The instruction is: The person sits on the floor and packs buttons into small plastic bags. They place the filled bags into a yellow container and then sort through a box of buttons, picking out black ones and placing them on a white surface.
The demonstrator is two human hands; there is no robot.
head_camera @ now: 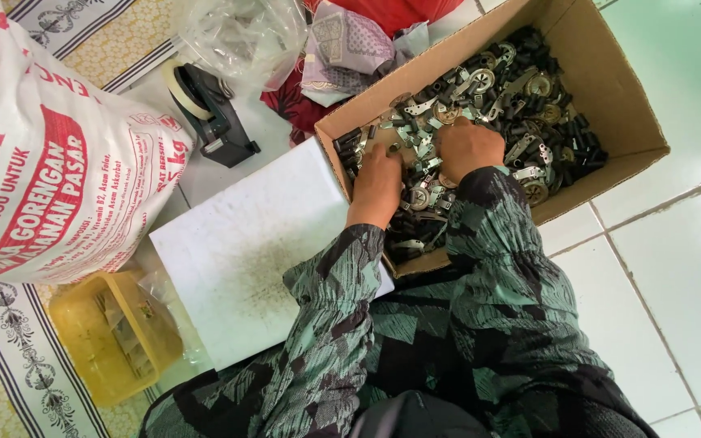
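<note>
Both hands dig into a cardboard box point(610, 89) of small metal parts point(521, 89). The left hand point(377, 185) and the right hand point(467, 146) lie knuckles-up just beside each other, fingers buried in the parts, so their grip cannot be told.

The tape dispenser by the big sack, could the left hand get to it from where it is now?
Probably yes. The left hand is in the cardboard box among small parts, and only the bare white board lies between it and the tape dispenser; nothing blocks the way.
</note>
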